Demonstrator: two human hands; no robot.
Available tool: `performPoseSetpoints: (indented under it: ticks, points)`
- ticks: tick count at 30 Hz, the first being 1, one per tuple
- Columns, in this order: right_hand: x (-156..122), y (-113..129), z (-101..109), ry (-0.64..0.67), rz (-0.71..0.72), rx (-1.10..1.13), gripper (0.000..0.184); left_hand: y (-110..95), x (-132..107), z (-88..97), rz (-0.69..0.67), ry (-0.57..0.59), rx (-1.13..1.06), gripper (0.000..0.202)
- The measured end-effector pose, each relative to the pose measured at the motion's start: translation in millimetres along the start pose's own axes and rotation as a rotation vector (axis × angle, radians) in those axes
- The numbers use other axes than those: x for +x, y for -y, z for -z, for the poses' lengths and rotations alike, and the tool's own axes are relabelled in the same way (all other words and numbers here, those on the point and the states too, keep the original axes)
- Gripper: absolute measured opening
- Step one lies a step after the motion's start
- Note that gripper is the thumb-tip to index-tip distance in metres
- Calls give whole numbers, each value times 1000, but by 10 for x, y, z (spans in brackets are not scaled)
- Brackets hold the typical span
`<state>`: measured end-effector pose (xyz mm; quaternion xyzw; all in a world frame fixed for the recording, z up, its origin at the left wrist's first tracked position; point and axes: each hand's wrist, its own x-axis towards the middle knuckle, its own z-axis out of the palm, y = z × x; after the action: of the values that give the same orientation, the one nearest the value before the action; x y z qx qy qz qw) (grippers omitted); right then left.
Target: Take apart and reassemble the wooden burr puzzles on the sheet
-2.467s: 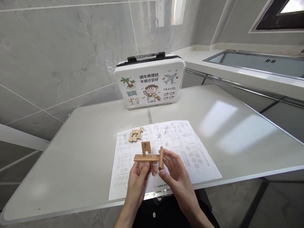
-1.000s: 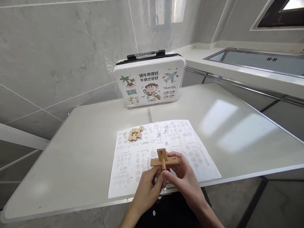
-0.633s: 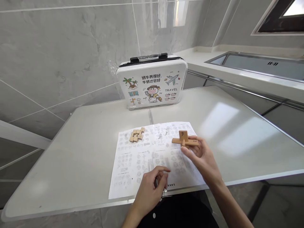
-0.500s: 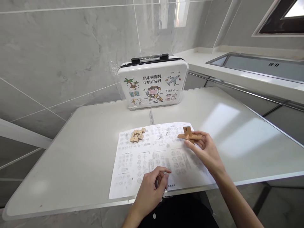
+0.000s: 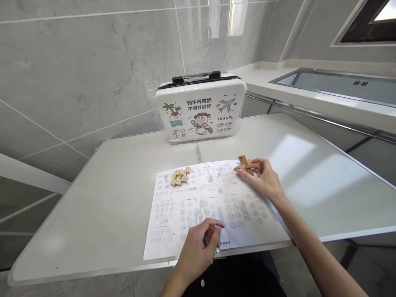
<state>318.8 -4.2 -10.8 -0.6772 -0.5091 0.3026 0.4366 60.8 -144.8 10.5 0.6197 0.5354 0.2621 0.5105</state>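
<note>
My right hand (image 5: 264,179) is closed with thumb and fingers on a wooden interlocking puzzle (image 5: 245,166), made of flat brown pieces crossing each other. A dark mark shows on its upper piece. The puzzle is at the far right edge of a printed white sheet (image 5: 198,206); whether it touches the table I cannot tell. At the sheet's near edge, my left hand (image 5: 201,243) rests with loosely curled fingers and nothing visible in them. A second wooden puzzle (image 5: 180,176), of pale joined blocks, lies on the sheet's far left part.
Behind the sheet a white hard case (image 5: 201,109) with cartoon prints and a black handle stands upright on the pale table (image 5: 102,198). It is wrapped in clear plastic. A tiled wall rises behind, and a counter with a glass-topped inset (image 5: 337,86) runs along the right.
My right hand has moved slightly away from me with the wooden puzzle, which has turned and tilted. My left hand has stayed nearly still. The view has shifted slightly.
</note>
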Motion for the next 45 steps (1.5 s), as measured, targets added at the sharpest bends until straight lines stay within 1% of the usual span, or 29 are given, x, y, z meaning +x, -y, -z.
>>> performPoseSetpoints:
  ticks: [9,14,21,28,31,33,35,37,39,40,42,45]
  points:
    - [65,50,18,-1,-66,-77,74,24,6,-7,1,-3,2,36]
    - [90,14,20,9,-78,-85,77,23,9,-7,0,-5,7,36]
    - [115,-27,22,29,-108,-128,87,19,10,0,7,-6,16,36]
    - [152,-105,17,37,-91,-127,86,20,3,-6,6,-6,9,36]
    - [142,-137,0,-4,-25,-107,81,14,10,-3,7,-3,7,37]
    - [114,-109,-16,-84,62,-113,76,11,14,2,7,-4,7,37]
    - [75,-28,-33,-200,198,-121,68,10,16,3,8,-6,7,36]
    - [34,96,-52,-322,384,-100,54,9,15,0,7,-7,9,36]
    - [-5,236,-78,-376,525,-63,40,-1,11,-5,4,-7,11,36]
    - [-24,301,-96,-361,554,-47,34,-13,9,-4,4,-5,11,36]
    - [-62,412,-146,-271,555,-37,28,-50,6,14,6,11,15,37]
    - [-108,511,-262,-42,522,-48,23,-126,36,124,-8,41,41,36]
